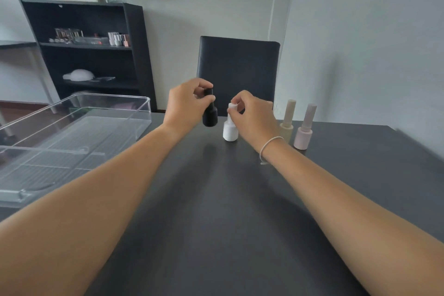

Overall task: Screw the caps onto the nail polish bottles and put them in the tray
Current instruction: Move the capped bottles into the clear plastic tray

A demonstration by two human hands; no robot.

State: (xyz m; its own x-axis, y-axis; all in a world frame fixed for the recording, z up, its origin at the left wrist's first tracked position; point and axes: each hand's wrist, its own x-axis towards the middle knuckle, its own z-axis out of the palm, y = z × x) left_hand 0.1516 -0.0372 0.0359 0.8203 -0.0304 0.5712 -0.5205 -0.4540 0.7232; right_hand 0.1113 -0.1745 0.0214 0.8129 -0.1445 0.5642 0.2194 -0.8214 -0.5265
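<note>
Tray (134, 113): a clear plastic tray is sitting at the left edge of the dark table (216, 199), with nothing visible lying in it.
Left hand (185, 103): it is pinching the cap of the black bottle (209, 116) between thumb and curled fingers, holding that bottle lifted clear of the table.
Black bottle: it is hanging upright, just left of the white bottle (230, 131) and apart from it.
Right hand (252, 115): its fingertips are pinching the white bottle's cap, with a thin band (270, 144) circling the wrist.
White bottle: it is standing upright on the table.
Beige bottle (287, 119): it is standing capped, just right of the right hand.
Pink bottle (305, 131): it is standing capped beside the beige one, farthest right.
</note>
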